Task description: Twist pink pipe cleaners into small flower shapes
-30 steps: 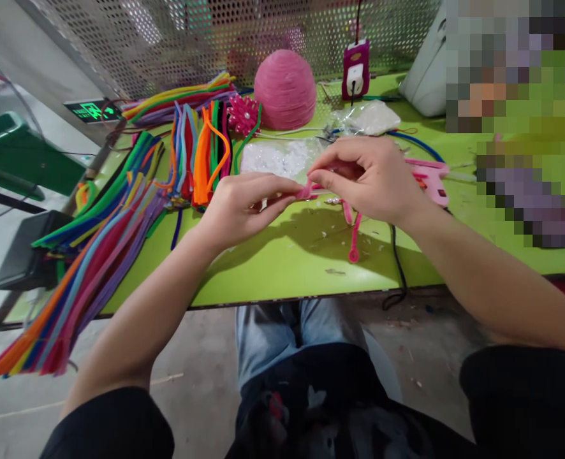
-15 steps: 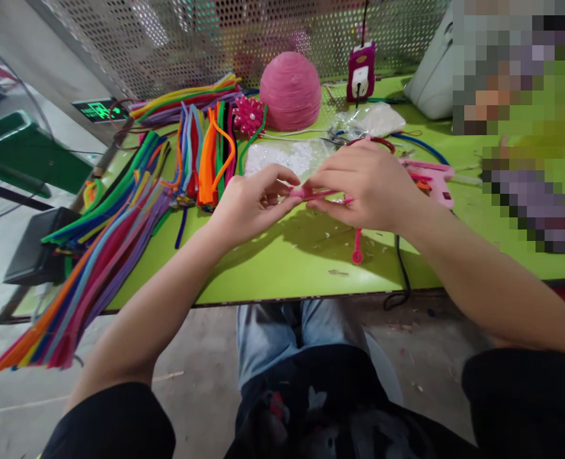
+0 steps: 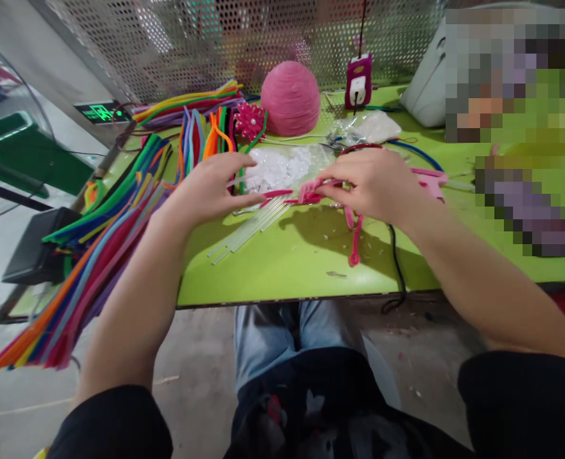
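Note:
My right hand (image 3: pixel 371 185) pinches a pink coiled pipe cleaner (image 3: pixel 308 190) between thumb and fingers above the table. Apart from it, to the left, my left hand (image 3: pixel 206 188) has thumb and fingers spread, with nothing visibly gripped. Between the hands lie several clear glue sticks (image 3: pixel 254 224) and a pink pipe cleaner strand. Just behind is a clear bag of small white pieces (image 3: pixel 287 164). Below my right hand a pink looped piece (image 3: pixel 354 248) rests on the table. A pink glue gun (image 3: pixel 430 183) is partly hidden behind that hand.
Bundles of coloured pipe cleaners (image 3: pixel 115 236) cover the table's left side. At the back stand a pink wound dome (image 3: pixel 291 99), a pink flower (image 3: pixel 250 121) and a purple socket holder (image 3: pixel 359 80). A black cable (image 3: pixel 395 261) hangs over the front edge of the green table (image 3: pixel 282 277).
My left hand has let go of the pink pipe cleaner piece and moved left, its fingers parting. The glue sticks between the hands now show. My right hand keeps its pinch.

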`<state>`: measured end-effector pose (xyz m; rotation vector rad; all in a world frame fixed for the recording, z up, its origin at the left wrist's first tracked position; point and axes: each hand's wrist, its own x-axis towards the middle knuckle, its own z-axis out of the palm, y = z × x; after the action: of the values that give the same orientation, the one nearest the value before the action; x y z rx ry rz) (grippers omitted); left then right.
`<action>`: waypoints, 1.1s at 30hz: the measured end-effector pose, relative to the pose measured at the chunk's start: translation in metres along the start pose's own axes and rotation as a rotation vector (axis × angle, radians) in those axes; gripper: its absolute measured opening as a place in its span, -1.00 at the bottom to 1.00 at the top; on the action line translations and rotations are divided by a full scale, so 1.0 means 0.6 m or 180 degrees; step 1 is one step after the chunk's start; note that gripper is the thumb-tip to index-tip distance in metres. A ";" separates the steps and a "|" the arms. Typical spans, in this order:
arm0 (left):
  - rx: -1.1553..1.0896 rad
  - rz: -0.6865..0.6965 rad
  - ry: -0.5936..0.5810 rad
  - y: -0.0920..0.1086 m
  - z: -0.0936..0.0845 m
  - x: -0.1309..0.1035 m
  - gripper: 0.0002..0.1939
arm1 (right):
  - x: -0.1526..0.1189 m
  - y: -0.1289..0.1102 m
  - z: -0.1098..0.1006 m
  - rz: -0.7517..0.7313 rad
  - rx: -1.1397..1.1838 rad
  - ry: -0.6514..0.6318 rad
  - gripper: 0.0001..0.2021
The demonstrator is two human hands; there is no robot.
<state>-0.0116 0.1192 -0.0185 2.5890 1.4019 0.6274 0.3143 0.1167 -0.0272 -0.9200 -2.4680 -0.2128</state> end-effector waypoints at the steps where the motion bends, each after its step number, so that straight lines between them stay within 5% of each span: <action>1: -0.0443 -0.0016 0.0181 0.020 0.011 0.001 -0.30 | 0.001 -0.008 0.003 -0.0158 -0.0062 -0.0042 -0.71; 3: -0.1502 -0.0024 0.0220 0.063 0.039 0.004 -0.36 | 0.002 -0.021 0.010 -0.0455 -0.0215 -0.0066 -0.63; 6: -0.2040 -0.0012 0.0152 0.109 0.076 0.006 -0.67 | 0.002 -0.036 0.009 -0.0626 -0.0365 0.0122 -0.58; 12: -0.2548 -0.0347 0.1238 0.099 0.088 0.008 -0.77 | -0.001 -0.050 -0.014 0.0351 -0.0566 0.1226 -0.81; 15: -0.2122 -0.0185 0.1773 0.088 0.091 0.009 -0.74 | 0.004 -0.035 0.004 0.1122 0.0596 0.1791 -0.75; 18: -0.1844 0.0058 0.1976 0.085 0.099 0.010 -0.70 | 0.013 -0.002 0.039 0.1849 0.2462 0.1510 -0.67; 21: -0.1647 0.0274 0.2062 0.086 0.108 0.011 -0.65 | 0.020 0.029 0.057 0.2351 0.3526 0.1302 -0.61; 24: -0.1600 0.0386 0.1988 0.090 0.113 0.010 -0.65 | 0.025 0.032 0.049 0.2195 0.4119 0.1425 -0.63; 28: -0.1858 0.0351 0.1833 0.094 0.117 0.009 -0.69 | 0.023 -0.016 0.017 0.1723 0.4191 0.1612 -0.81; 33: -0.2411 0.0427 0.1632 0.093 0.113 0.008 -0.67 | 0.010 -0.072 -0.011 0.1162 0.2867 0.1205 -0.93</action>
<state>0.0623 0.0973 -0.0612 1.9744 0.8210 1.5634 0.2846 0.0852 -0.0173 -0.7856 -1.7016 0.7233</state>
